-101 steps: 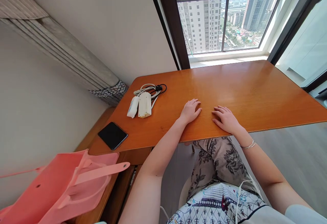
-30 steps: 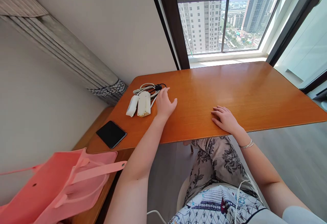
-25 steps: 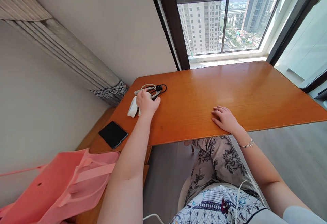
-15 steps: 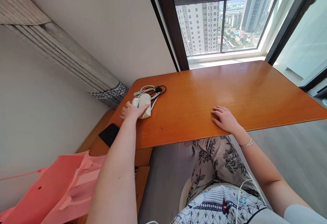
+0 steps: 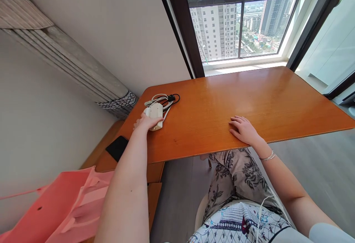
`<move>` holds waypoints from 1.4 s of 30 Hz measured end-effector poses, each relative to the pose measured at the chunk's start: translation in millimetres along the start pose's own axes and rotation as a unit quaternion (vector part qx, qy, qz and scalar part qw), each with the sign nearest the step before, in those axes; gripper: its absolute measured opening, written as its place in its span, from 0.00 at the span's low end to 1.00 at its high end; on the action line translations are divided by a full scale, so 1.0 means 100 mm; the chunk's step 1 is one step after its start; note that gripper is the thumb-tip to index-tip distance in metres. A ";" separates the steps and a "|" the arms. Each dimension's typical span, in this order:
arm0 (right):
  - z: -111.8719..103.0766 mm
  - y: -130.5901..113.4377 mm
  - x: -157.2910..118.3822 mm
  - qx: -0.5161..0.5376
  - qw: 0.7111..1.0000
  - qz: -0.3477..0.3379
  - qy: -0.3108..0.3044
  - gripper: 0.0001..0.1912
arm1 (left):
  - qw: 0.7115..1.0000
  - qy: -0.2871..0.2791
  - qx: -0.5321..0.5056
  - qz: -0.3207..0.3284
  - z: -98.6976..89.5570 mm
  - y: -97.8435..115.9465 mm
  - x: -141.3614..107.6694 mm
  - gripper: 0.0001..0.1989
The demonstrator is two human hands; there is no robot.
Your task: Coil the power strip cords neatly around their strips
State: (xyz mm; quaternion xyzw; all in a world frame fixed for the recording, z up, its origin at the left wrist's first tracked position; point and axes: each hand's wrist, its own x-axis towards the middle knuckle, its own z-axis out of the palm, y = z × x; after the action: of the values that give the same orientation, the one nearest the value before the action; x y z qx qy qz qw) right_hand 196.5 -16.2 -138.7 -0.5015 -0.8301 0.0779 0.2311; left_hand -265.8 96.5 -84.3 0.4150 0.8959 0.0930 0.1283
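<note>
At the left end of the wooden table (image 5: 205, 124), my left hand (image 5: 145, 122) is closed round a white power strip (image 5: 156, 112), its thumb on the near right edge and its fingers on the left side. White and black cables (image 5: 166, 100) lie bundled just behind the strip. A smaller white piece shows at the strip's left side, partly behind the fingers. My right hand (image 5: 244, 129) lies flat near the table's front edge with fingers apart and nothing in it.
A black flat object (image 5: 117, 148) lies left of my left forearm. A pink plastic item (image 5: 63, 206) stands at the lower left. Beyond the table are a window (image 5: 241, 24) and a tied curtain (image 5: 83, 69). My patterned trousers show below the table edge.
The fingers of my left hand have drawn in closer round the power strip and the white piece at its side. My right hand has stayed in place.
</note>
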 end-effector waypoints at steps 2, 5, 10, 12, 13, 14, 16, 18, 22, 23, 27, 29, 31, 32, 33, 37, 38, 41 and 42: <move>0.00 0.00 0.00 -0.001 1.000 -0.001 0.000 0.18 | 1.000 0.003 -0.014 0.007 0.01 0.00 -0.02 0.59; 0.01 0.00 0.00 -0.002 1.000 0.000 0.004 0.18 | 0.999 0.022 -0.023 0.021 0.02 0.00 -0.06 0.57; 0.01 -0.01 0.00 0.001 1.000 0.001 0.002 0.18 | 0.999 0.040 -0.027 0.003 0.02 0.03 -0.15 0.55; 0.01 0.00 0.01 0.003 1.000 0.003 0.000 0.18 | 0.998 0.037 -0.043 0.001 0.01 0.06 -0.19 0.54; 0.01 0.00 0.01 0.004 1.000 0.004 0.000 0.18 | 0.998 0.036 -0.054 0.004 0.01 0.08 -0.21 0.54; 0.01 0.00 0.01 0.005 1.000 0.004 0.000 0.18 | 0.997 0.035 -0.066 0.008 0.01 0.09 -0.22 0.53; 0.01 0.00 0.01 0.006 1.000 0.005 0.002 0.18 | 0.995 0.037 -0.087 0.015 0.02 0.12 -0.25 0.53; 0.01 0.00 0.01 0.006 1.000 0.005 0.003 0.18 | 0.994 0.037 -0.103 0.020 0.04 0.14 -0.27 0.52; 0.00 -0.01 0.01 0.004 1.000 0.007 -0.001 0.18 | 0.990 0.028 -0.127 0.045 0.10 0.23 -0.36 0.50; -0.01 -0.01 0.01 0.004 1.000 0.007 -0.001 0.18 | 0.990 0.023 -0.128 0.058 0.12 0.26 -0.40 0.49; 0.00 0.01 0.00 0.005 1.000 0.004 0.004 0.18 | 0.985 -0.002 -0.113 0.133 0.24 0.42 -0.60 0.48; 0.01 0.02 0.00 0.007 1.000 0.000 0.008 0.17 | 0.977 -0.020 -0.105 0.184 0.32 0.50 -0.73 0.48; 0.02 0.02 0.00 0.012 1.000 -0.003 0.016 0.17 | 0.966 -0.035 -0.101 0.237 0.40 0.58 -0.88 0.48; 0.02 0.02 -0.01 0.020 0.999 -0.006 0.025 0.16 | 0.958 -0.043 -0.100 0.267 0.44 0.62 -0.96 0.48; 0.01 0.01 -0.01 0.033 0.999 -0.008 0.040 0.16 | 0.947 -0.053 -0.096 0.300 0.48 0.66 -1.04 0.48; -0.06 -0.01 -0.01 0.115 0.978 0.012 0.175 0.12 | 0.893 -0.084 -0.072 0.437 0.55 0.80 -1.36 0.49; -0.08 0.00 0.01 0.132 0.968 0.026 0.210 0.12 | 0.880 -0.095 -0.067 0.462 0.54 0.83 -1.42 0.49; -0.20 0.08 0.14 0.156 0.955 0.070 0.243 0.11 | 0.852 -0.129 -0.049 0.504 0.51 0.91 -1.53 0.49; -0.24 0.13 0.20 0.154 0.957 0.085 0.229 0.11 | 0.848 -0.137 -0.045 0.510 0.49 0.94 -1.54 0.49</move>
State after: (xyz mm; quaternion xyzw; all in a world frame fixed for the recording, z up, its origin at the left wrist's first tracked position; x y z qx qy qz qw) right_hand 209.8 5.2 -115.9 -0.5327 -0.6874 0.1076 0.4818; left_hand -87.3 40.9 -81.9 0.8158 0.5264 0.1281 0.2026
